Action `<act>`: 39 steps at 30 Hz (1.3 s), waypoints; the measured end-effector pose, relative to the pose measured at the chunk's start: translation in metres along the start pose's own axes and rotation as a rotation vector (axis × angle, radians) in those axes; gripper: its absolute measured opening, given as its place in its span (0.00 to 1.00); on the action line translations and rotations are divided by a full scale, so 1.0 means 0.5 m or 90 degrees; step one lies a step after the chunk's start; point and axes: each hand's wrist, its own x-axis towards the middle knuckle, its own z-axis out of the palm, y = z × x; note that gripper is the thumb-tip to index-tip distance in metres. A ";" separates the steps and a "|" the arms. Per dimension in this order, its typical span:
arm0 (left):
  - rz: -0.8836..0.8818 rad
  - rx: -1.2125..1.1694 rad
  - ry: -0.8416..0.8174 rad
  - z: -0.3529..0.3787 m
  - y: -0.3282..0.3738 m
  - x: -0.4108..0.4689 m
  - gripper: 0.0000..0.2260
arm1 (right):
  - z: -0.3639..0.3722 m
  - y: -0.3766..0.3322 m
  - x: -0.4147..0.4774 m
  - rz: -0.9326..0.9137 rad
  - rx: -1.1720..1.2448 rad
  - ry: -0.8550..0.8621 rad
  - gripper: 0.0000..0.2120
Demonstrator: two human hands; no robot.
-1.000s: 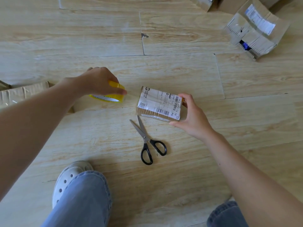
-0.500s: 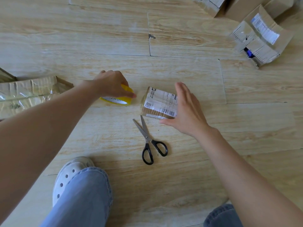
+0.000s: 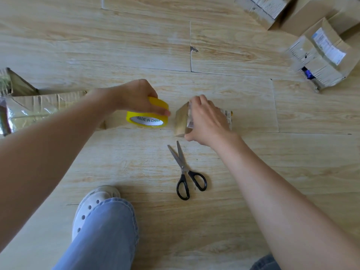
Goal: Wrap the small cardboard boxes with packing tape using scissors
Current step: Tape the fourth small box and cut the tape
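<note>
A small cardboard box (image 3: 181, 121) with a white shipping label lies on the wooden floor at the centre. My right hand (image 3: 207, 120) lies over its top, fingers curled around its left end. Just left of the box sits a yellow roll of packing tape (image 3: 144, 117), tilted up, with my left hand (image 3: 136, 97) gripping it from above. Black-handled scissors (image 3: 185, 172) lie on the floor below the box, blades slightly apart and pointing up toward it. Whether a strip of tape runs from roll to box cannot be told.
A pile of taped cardboard boxes (image 3: 321, 55) sits at the top right. A crumpled, tape-covered large box (image 3: 39, 106) lies at the left edge. My leg in blue jeans and a white clog (image 3: 91, 203) rest at the bottom centre.
My right hand has slid from the box's right edge over its top to its left end. The left hand has tilted the tape roll up and brought it closer to the box.
</note>
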 end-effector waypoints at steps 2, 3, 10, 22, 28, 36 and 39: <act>0.009 -0.070 -0.032 -0.034 -0.002 -0.019 0.18 | -0.014 0.011 -0.005 -0.004 0.053 0.042 0.43; 0.020 -0.125 -0.039 -0.050 -0.002 -0.030 0.17 | -0.021 0.018 -0.008 -0.006 0.084 0.056 0.45; 0.076 -0.066 0.045 -0.106 0.013 -0.066 0.19 | -0.046 0.039 -0.035 0.004 0.323 0.111 0.43; 0.059 -0.151 0.018 -0.108 -0.019 -0.098 0.20 | 0.002 0.095 -0.085 0.038 0.603 0.079 0.40; -0.007 -0.021 0.070 -0.080 -0.020 -0.074 0.09 | 0.029 0.128 -0.104 0.047 0.682 0.049 0.41; 0.004 -0.036 0.058 -0.050 -0.004 -0.056 0.08 | 0.036 0.168 -0.117 0.058 0.635 0.013 0.42; 0.005 -0.033 0.040 -0.027 0.004 -0.042 0.09 | 0.043 0.189 -0.130 0.059 0.625 0.010 0.43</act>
